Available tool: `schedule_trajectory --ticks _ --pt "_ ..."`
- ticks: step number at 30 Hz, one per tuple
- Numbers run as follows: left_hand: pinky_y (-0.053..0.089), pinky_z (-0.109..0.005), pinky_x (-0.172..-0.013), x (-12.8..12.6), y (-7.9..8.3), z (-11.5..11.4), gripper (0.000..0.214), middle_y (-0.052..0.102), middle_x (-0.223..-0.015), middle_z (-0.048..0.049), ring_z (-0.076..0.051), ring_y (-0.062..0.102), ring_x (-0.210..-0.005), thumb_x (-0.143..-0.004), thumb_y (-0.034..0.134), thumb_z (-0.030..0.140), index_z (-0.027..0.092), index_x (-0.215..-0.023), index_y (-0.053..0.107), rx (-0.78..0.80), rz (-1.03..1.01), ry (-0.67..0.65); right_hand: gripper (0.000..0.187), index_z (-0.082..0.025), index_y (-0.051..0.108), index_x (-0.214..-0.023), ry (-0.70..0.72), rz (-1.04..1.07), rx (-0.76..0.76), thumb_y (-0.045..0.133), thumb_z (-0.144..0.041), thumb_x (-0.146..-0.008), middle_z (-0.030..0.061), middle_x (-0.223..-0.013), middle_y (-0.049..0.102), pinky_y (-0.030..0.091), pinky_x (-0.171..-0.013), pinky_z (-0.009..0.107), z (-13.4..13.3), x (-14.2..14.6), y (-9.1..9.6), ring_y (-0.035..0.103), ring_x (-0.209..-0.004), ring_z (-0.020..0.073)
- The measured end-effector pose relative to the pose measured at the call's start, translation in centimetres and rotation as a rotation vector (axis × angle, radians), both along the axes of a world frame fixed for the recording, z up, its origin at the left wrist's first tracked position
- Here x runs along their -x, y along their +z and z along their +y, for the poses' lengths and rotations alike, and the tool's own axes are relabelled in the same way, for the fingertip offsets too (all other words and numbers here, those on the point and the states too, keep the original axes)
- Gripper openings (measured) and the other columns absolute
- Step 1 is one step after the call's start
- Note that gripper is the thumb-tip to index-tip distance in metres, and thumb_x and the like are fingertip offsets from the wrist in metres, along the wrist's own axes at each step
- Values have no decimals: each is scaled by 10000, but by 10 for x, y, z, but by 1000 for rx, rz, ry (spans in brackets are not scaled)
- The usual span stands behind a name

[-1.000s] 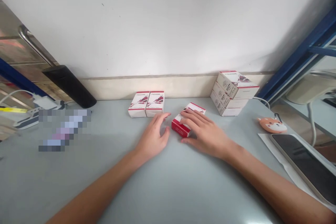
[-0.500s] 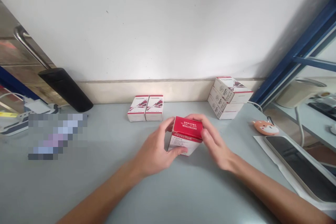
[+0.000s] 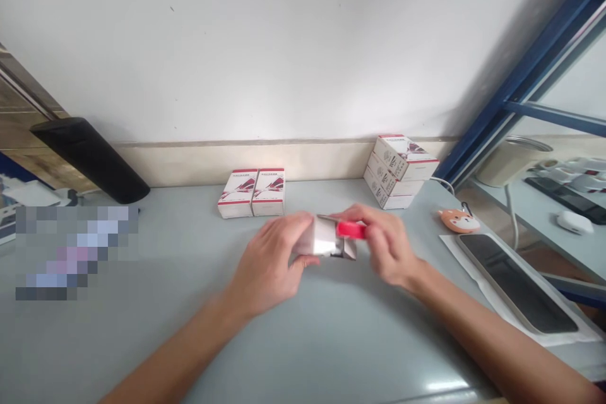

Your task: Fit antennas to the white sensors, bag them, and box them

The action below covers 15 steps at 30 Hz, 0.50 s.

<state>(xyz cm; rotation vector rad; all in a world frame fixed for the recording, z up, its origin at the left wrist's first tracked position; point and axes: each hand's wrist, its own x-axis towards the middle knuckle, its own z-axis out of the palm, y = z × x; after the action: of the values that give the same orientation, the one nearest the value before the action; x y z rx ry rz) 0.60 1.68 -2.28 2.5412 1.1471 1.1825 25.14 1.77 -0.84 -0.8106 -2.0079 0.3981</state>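
A small white detector box [image 3: 326,238] is held on its side above the table, its right end open with flaps sticking out. My left hand [image 3: 271,255] is wrapped around the closed left end, thumb underneath. At the open end, my right hand [image 3: 391,243] pinches the red flap [image 3: 351,230] between thumb and fingers. The inside of the box is mostly hidden, and motion smears its printing. Behind my hands, a pair of similar white and red boxes [image 3: 252,205] lies side by side.
Three more boxes [image 3: 400,170] are stacked by the wall at right. A phone [image 3: 516,281] lies on white paper, with an orange animal-faced case [image 3: 459,221] behind it. At left a black padded armrest [image 3: 92,158] leans over the grey table [image 3: 189,341], near a blurred-out item [image 3: 78,255].
The box has been turned so its red end faces right, and that end has come open. My right hand has moved from the box's side to the red flap.
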Motion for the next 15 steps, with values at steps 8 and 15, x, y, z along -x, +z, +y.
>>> schedule_trajectory --ticks 8,15 --pt "586 -501 -1089 -8 3 -3 735 431 -1460 -48 -314 485 -1452 -750 825 63 429 -1325 549 -749 48 -114 547 -222 680 -844 -121 308 585 410 -644 -1063 23 -811 634 446 -666 301 -5 17 11 567 -751 186" --pt "501 -474 -1160 -15 14 -16 388 654 -1344 -92 -258 553 -1421 -893 720 113 281 -1232 637 -680 360 -225 269 -257 668 -1081 32 424 752 638 -514 -1006 -3 -932 634 471 -715 288 1 20 12 578 -774 144"
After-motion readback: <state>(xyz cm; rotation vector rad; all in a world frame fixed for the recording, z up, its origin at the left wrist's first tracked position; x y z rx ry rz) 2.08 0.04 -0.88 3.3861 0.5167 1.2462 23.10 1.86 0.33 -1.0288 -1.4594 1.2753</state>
